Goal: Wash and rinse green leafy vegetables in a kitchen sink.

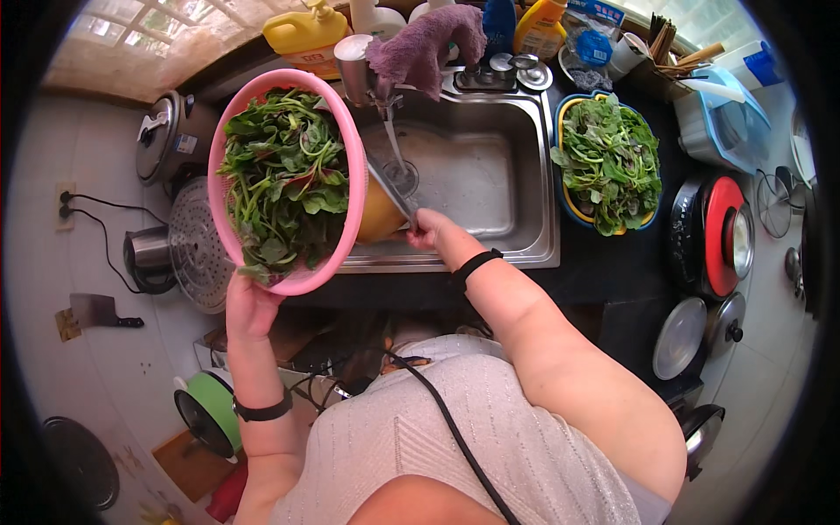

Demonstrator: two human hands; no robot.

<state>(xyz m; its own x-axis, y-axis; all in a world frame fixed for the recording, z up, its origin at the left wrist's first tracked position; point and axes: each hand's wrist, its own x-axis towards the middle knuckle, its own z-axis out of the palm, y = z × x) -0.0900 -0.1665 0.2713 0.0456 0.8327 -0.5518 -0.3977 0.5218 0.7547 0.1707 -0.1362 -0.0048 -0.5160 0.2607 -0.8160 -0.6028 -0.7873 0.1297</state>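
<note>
My left hand (252, 305) grips the lower rim of a pink plastic colander (357, 164), tilted and full of leafy greens (289, 177). My right hand (426, 230) holds the rim of a metal basin (388, 187) that leans inside the stainless steel sink (531, 177); the colander hides part of this basin. Water runs from the faucet (387, 102) into the sink near the drain. More leafy greens (610, 161) fill a blue and yellow basket (562, 197) on the black counter, right of the sink.
Behind the sink stand a yellow jug (305, 33), other bottles and a purple cloth (433, 49) over the faucet. A perforated steamer plate (197, 249) and a rice cooker (167, 138) are at left. A red-lidded pot (722, 236) and a blue container (722, 125) stand at right.
</note>
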